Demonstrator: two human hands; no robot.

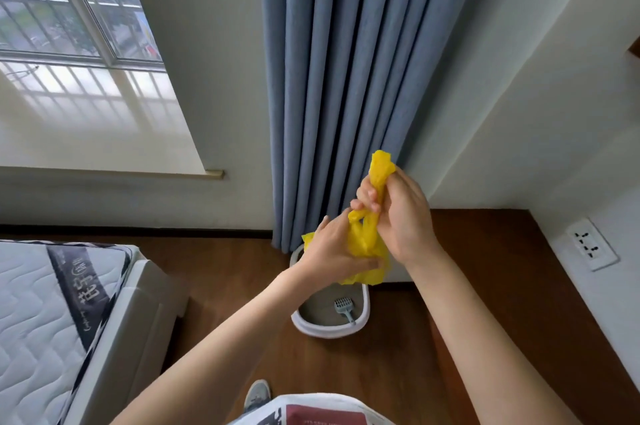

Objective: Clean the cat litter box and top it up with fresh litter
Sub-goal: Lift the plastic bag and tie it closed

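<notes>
Both hands work the yellow bag (363,237) above the litter box (329,327): the right hand (398,217) grips its twisted neck, the left hand (332,251) pinches lower. A loose knot, I'd guess, could spill waste onto the floor (242,303).

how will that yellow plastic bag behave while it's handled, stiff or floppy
Probably floppy: the yellow plastic bag crumples and twists between the left hand and right hand. Likely light, as fingertip pinches hold it up. The thin film may slip.

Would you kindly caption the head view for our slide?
Both hands, left and right, work a yellow plastic bag above the litter box holding a grey scoop.
</notes>
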